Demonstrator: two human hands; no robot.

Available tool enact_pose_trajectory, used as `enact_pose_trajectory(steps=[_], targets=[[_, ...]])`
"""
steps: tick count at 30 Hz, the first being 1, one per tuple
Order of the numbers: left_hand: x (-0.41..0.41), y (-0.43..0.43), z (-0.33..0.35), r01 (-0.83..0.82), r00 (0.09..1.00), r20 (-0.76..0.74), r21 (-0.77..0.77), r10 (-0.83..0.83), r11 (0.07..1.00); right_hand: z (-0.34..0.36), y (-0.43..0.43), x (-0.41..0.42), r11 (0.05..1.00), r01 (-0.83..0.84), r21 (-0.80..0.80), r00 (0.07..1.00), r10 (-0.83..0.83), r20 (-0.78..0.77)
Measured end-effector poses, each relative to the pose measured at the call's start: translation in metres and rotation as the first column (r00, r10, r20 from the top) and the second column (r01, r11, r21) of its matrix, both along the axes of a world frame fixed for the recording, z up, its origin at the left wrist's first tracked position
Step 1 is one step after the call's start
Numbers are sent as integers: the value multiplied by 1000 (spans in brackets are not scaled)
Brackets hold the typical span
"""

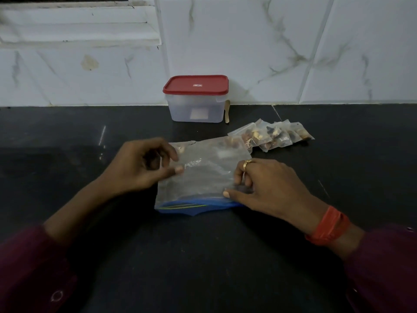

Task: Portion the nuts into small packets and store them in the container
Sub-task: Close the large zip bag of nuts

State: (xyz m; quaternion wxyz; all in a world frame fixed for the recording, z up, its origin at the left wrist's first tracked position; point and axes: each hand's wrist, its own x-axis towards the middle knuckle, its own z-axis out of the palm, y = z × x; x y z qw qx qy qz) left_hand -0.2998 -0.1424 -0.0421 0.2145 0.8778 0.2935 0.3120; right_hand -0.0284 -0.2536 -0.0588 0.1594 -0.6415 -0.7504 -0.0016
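Observation:
A large clear zip bag (203, 175) with a blue seal strip lies flat on the black counter (203, 256), almost empty, a few nuts at its far edge. My left hand (144, 166) pinches the bag's left edge between thumb and fingers. My right hand (266, 184) holds the right edge near the blue strip, its fingers curled on the plastic. Several small filled packets of nuts (273, 135) lie in a row behind the bag, to the right. The clear container (195, 108) with its red lid (195, 84) on stands at the back by the wall.
A small wooden stick (227, 111) leans beside the container's right side. A white marble-patterned tiled wall (293, 53) rises directly behind the counter. A window frame (79, 23) sits at upper left.

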Motion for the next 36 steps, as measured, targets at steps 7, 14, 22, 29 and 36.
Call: enact_pose_trajectory(steps=[7,14,22,29,36], targets=[[9,-22,1,295,862,-438,26,-255,955,4,0,1,954,-294,50,950,298,-95],[-1,-18,7,275,861,-459,57,-219,960,6,5,12,898,-438,-30,899,438,-25],[0,-19,4,247,907,-364,53,-212,967,3,7,18,902,-431,12,899,431,-72],[-4,-14,3,278,869,-446,76,-216,958,5,6,22,875,-480,69,874,483,-48],[0,-19,0,161,923,-381,259,-52,952,-7,14,21,865,-450,220,888,461,3]])
